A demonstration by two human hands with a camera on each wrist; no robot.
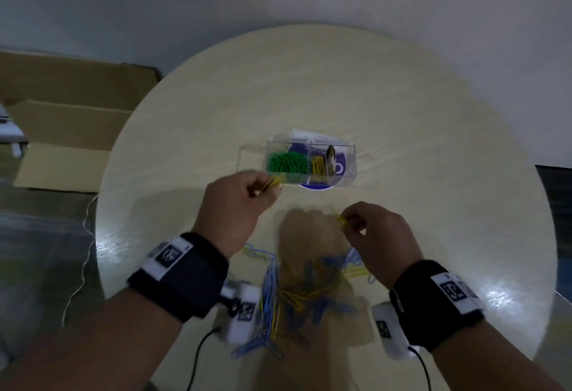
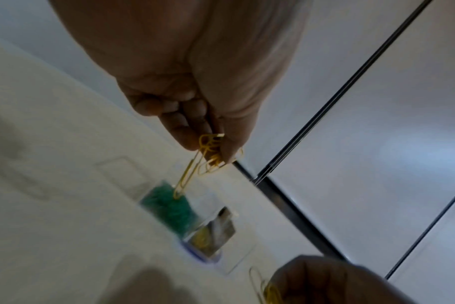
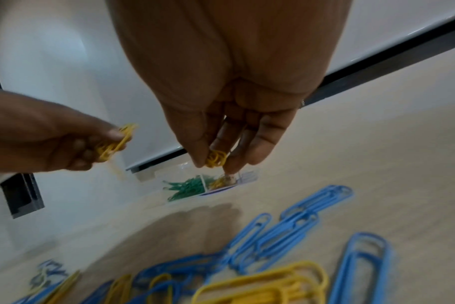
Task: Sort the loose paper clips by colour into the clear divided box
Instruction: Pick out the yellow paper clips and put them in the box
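Note:
The clear divided box stands mid-table, with green clips in its left compartment and yellow clips in the middle one. My left hand hovers at the box's near left corner and pinches a bunch of yellow clips. My right hand is lower and to the right, above the table, pinching a few yellow clips. A loose pile of blue and yellow clips lies near the table's front edge, between my wrists.
The round pale table stands by a white wall. Open cardboard boxes sit on the floor to the left. A white cable hangs off the table's left side. A purple-and-white disc lies under the box.

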